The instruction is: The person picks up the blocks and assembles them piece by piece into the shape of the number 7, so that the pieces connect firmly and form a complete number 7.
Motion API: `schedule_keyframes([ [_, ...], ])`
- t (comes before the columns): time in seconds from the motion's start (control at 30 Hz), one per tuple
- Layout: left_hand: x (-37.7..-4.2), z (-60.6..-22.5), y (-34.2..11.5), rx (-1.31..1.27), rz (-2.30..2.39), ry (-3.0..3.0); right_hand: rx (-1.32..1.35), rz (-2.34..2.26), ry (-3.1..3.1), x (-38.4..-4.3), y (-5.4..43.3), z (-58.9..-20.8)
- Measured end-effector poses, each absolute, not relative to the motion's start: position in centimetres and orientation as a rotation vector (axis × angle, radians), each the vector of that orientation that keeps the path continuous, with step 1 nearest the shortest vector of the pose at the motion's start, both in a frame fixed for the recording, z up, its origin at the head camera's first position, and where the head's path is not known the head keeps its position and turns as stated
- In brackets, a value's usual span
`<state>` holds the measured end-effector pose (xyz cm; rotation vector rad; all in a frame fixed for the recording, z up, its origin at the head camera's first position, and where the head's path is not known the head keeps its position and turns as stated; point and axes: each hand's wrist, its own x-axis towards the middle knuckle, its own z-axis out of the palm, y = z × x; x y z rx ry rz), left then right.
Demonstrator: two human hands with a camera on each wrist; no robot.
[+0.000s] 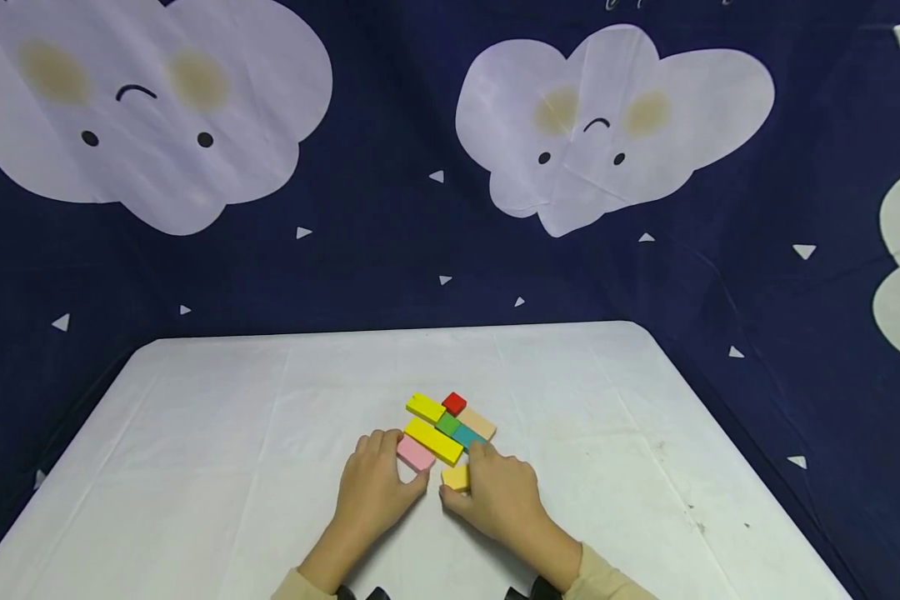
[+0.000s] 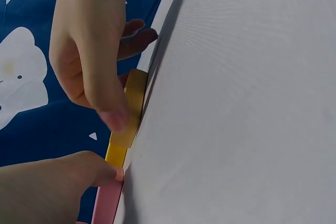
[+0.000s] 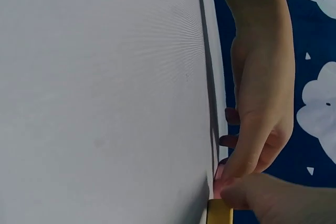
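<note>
Right hand (image 1: 504,497) curling round a small pale-yellow square wooden block (image 1: 456,477), thumb pressing its near edge and forefinger reaching past its far right corner, fingers bent rather than straight. In the left wrist view, that thumb tip lying flat against the block's (image 2: 134,103) edge, with the other fingers tucked behind it. Left hand (image 1: 375,487) resting with fingers loosely bent over a flat pink rectangular wooden block (image 1: 416,454), fingertips touching its left end and thumb coming in near its near corner; in the right wrist view, fingertips of that hand (image 3: 260,108) meeting the tabletop just beside the yellow piece (image 3: 219,213).

Pale-yellow block lying flat on the white cloth-covered table (image 1: 195,467), just nearer than the other pieces, a little right of the table's middle and closer to the near edge than the far one. Pink block sitting just to its far left, touching a long bright-yellow rectangular block (image 1: 433,441). Beyond these, clustering tightly: a shorter yellow block (image 1: 425,407), a small red square block (image 1: 453,403), a green block (image 1: 447,423), a teal block (image 1: 467,436) and a tan rectangular block (image 1: 477,423).
</note>
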<state>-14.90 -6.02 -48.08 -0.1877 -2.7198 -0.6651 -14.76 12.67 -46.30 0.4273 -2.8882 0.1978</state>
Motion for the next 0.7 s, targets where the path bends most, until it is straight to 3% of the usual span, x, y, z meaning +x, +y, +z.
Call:
schedule_keyframes([
  [0.4, -14.6, -48.0, -6.9, -0.178, -0.68, -2.792, 0.637, 0.487, -3.056, -14.7, 15.1, -45.4],
  [0.7, -13.8, -47.7, -8.2, -0.203, -0.683, -2.853, 0.789, 0.692, -3.045, -14.9, 17.0, -46.9],
])
